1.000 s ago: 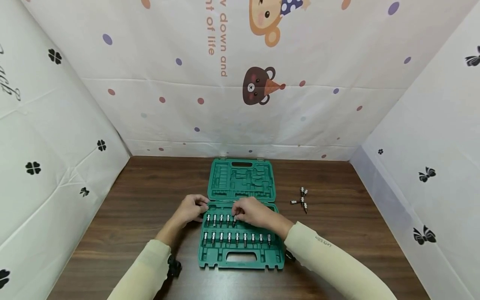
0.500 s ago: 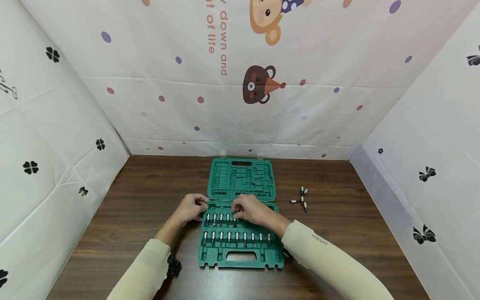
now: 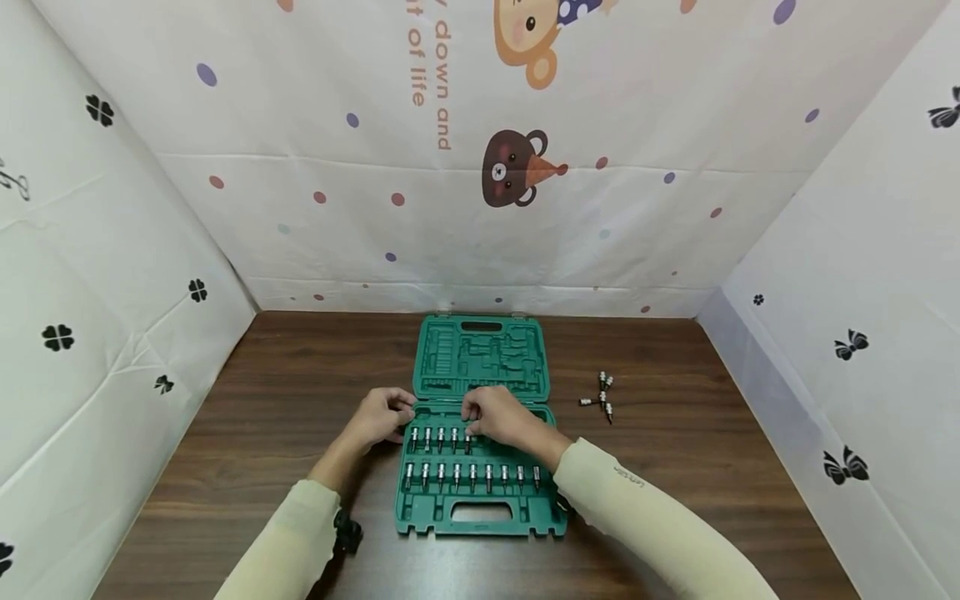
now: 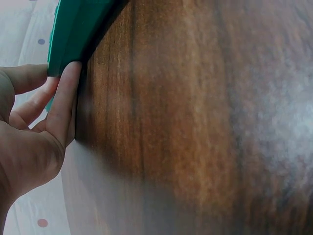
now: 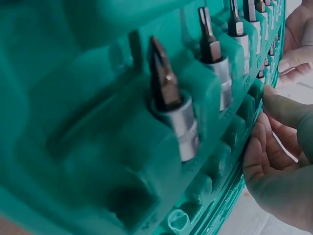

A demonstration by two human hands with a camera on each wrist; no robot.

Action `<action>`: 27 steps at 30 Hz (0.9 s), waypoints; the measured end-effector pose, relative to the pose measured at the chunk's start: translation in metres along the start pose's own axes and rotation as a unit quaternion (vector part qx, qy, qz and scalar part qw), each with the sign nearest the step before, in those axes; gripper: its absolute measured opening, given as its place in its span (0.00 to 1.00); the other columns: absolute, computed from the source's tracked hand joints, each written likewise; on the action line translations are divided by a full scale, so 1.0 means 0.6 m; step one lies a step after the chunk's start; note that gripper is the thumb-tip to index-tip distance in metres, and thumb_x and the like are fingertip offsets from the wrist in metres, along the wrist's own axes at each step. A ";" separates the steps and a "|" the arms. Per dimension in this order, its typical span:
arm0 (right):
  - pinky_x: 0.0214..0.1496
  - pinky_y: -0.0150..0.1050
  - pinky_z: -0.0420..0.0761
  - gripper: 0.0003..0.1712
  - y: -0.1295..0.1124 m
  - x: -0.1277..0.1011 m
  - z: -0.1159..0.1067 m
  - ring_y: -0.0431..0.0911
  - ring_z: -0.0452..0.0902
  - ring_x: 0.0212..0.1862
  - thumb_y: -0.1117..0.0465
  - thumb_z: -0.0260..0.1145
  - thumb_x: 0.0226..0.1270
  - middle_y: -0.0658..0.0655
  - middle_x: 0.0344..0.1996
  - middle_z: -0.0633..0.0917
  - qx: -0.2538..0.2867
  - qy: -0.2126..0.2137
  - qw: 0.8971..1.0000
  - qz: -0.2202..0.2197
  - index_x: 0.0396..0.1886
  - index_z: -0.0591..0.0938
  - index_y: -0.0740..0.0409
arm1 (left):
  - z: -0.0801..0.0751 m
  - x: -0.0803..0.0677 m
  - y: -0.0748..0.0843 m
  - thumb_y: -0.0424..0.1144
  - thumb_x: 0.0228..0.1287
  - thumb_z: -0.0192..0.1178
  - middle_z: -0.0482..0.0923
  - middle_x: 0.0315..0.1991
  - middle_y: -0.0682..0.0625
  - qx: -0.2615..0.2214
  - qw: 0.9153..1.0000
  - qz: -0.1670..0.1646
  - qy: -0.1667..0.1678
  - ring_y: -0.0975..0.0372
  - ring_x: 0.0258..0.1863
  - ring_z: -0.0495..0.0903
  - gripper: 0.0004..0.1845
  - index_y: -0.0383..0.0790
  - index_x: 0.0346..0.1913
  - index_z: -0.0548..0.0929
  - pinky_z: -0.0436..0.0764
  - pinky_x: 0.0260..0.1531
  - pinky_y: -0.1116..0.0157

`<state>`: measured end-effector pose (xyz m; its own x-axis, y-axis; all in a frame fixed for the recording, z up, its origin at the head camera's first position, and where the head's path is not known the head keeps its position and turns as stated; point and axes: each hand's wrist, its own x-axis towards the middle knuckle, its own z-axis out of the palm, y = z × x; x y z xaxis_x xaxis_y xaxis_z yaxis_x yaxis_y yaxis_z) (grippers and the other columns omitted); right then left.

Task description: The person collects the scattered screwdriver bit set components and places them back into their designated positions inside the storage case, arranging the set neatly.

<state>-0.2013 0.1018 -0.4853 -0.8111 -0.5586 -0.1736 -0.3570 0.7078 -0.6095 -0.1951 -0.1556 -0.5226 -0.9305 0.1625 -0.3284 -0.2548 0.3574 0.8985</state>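
A green tool case [image 3: 480, 508] lies open on the wooden counter [image 3: 675, 467], its lid half flat behind the tray half. The tray holds two rows of bit sockets standing in their slots: a short upper row [image 3: 439, 438] at the left and a longer lower row [image 3: 472, 476] running across the tray.

The left hand [image 3: 382, 417] rests at the case's left edge, near the hinge end of the tray. In the left wrist view, the straight fingers [image 4: 66, 98] of the left hand lie flat against the side wall of the case [image 4: 73, 34], touching it without curling around it; the hand holds nothing.

The right hand [image 3: 501, 417] is over the upper row, with its fingertips down at the right end of that row, at the last bit socket [image 3: 467, 442] there. The head view does not show clearly whether the fingers pinch that socket or only touch it. In the right wrist view, the nearest bit socket [image 5: 171, 110] sits in its slot with its dark tip pointing up, and the fingers [image 5: 283, 110] of the right hand lie loosely bent against the edge of the tray, close to the sockets but not wrapped around any one that can be seen.

Well to the right of the case, a small cluster of loose bit sockets [image 3: 602, 397] lies on the counter. Cloth sheets printed with cartoon bears [image 3: 517, 171] and dots hang behind and at both sides.
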 end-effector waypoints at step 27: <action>0.48 0.38 0.84 0.12 0.042 -0.064 -0.032 0.41 0.81 0.46 0.63 0.72 0.70 0.54 0.45 0.86 0.050 0.030 0.998 -0.028 0.52 0.85 0.57 | 0.002 -0.002 -0.002 0.28 0.75 0.57 0.79 0.45 0.39 0.002 1.000 0.003 0.006 0.55 0.40 0.82 0.11 0.32 0.55 0.83 0.89 0.32 0.56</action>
<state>-0.1881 0.1496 -0.4792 -0.8186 -0.5668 -0.0933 -0.3559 0.6279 -0.6922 -0.1934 -0.1553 -0.5237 -0.9353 0.1536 -0.3187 -0.2471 0.3608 0.8993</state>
